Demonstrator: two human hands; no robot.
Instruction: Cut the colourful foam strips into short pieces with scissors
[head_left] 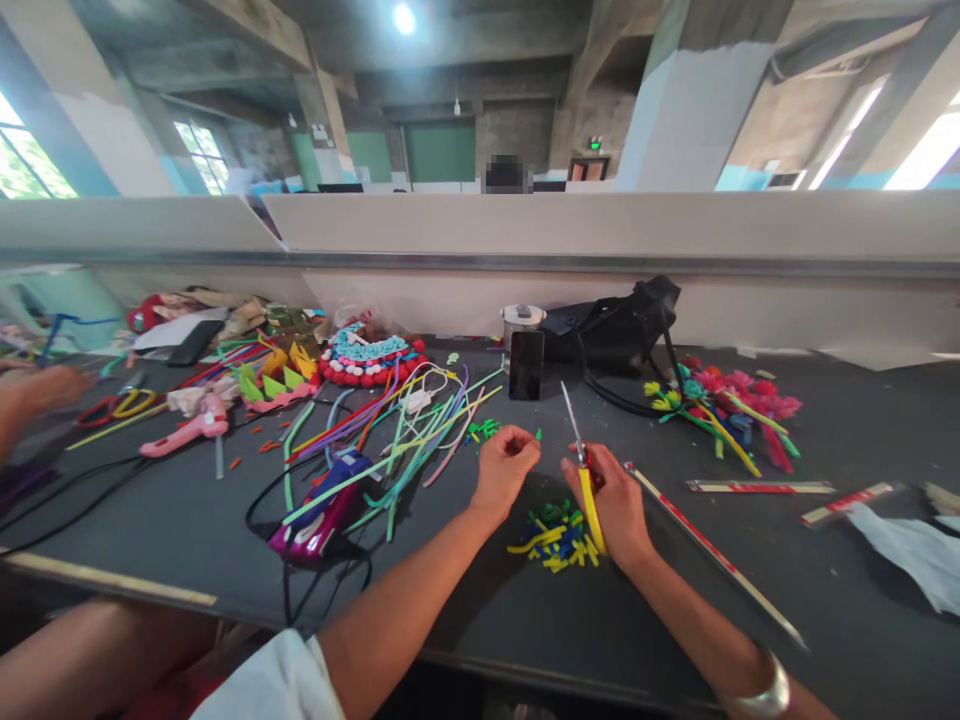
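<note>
My right hand [619, 510] is closed round a pair of scissors [591, 505] with a yellow handle, the blades pointing up and away from me. To its left, my left hand [506, 470] has thumb and fingertips pinched together. A tiny green bit [538, 435] shows by those fingertips; whether they grip it I cannot make out. Below and between both hands, a small heap of cut yellow, green and blue pieces [559, 535] lies on the dark table [465, 620]. More short green pieces [484, 430] lie just beyond my left hand.
A phone [526, 365] leans upright before a lidded cup [523, 317] and black bag [630, 325]. Left lie long fuzzy stems [405, 455], a purple corded device [322, 520] and pink glue gun [191, 425]. Colourful fuzzy flowers [739, 400] lie right. Another person's hand [49, 385] is far left.
</note>
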